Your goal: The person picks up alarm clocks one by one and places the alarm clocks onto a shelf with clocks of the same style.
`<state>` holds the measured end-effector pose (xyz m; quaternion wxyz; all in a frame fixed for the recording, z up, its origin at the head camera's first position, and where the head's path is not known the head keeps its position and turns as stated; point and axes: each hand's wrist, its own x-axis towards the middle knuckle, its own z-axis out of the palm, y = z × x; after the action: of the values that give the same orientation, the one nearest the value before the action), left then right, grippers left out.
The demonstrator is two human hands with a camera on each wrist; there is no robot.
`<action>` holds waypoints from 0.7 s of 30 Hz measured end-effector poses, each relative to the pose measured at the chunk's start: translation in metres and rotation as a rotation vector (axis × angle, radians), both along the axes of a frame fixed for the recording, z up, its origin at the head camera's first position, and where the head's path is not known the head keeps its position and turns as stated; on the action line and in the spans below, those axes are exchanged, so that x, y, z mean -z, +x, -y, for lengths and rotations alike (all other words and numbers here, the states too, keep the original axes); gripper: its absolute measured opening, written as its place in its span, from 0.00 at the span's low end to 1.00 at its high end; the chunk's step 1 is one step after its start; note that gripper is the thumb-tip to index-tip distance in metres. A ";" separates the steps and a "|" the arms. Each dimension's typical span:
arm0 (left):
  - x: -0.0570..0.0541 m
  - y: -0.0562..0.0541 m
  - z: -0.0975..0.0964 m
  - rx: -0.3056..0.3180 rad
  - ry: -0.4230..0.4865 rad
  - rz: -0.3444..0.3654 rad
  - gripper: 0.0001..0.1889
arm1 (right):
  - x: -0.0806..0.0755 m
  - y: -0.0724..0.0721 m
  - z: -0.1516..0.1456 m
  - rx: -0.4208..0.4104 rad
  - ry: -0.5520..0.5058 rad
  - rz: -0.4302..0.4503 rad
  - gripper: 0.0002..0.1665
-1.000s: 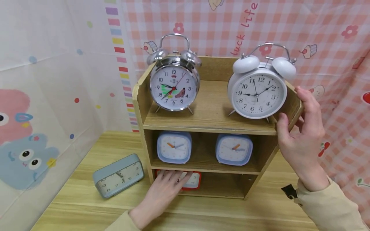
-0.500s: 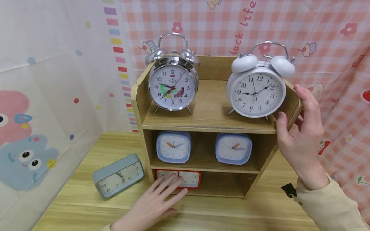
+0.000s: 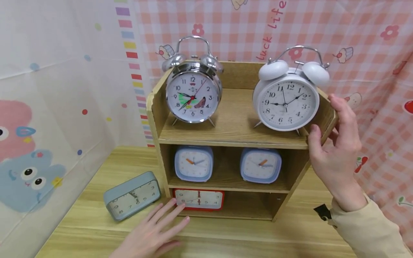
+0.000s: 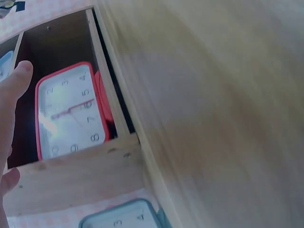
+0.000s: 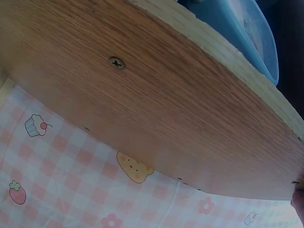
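Observation:
My right hand [image 3: 337,154] grips the right side panel of a small wooden shelf [image 3: 232,143], thumb in front and fingers round the outer edge. My left hand [image 3: 150,229] is low in front of the shelf, fingers spread and holding nothing. Its fingertips overlap the lower left corner of a red-framed rectangular clock [image 3: 206,199] in the head view. That clock [image 4: 71,114] stands on the bottom shelf at the left, its face turned outward. To the left of the shelf, a grey-blue rectangular clock [image 3: 132,197] rests on the table.
On the top shelf stand a silver twin-bell alarm clock [image 3: 193,96] and a white one [image 3: 287,104]. Two light-blue alarm clocks, one left [image 3: 194,165] and one right [image 3: 261,166], occupy the middle shelf. Patterned cloth [image 3: 232,32] hangs behind the wooden table [image 3: 245,240].
My left hand has come off the red clock and drawn back down and left, uncovering nearly all of its face. The right hand keeps its grip on the side panel.

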<state>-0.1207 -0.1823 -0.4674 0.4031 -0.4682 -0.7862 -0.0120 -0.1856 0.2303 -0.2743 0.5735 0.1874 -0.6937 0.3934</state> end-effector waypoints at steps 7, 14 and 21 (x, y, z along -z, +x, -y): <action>-0.009 0.001 0.014 0.003 0.067 0.016 0.31 | 0.000 0.001 -0.001 0.007 -0.002 0.002 0.29; -0.022 -0.002 0.025 0.024 0.216 0.024 0.29 | 0.000 0.001 -0.001 -0.004 0.002 0.005 0.29; -0.027 -0.006 0.036 -0.049 0.323 0.005 0.29 | 0.000 0.001 -0.001 0.008 0.001 0.006 0.29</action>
<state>-0.1265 -0.2179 -0.4404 0.4713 -0.3780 -0.7863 -0.1294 -0.1851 0.2313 -0.2745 0.5730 0.1838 -0.6961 0.3915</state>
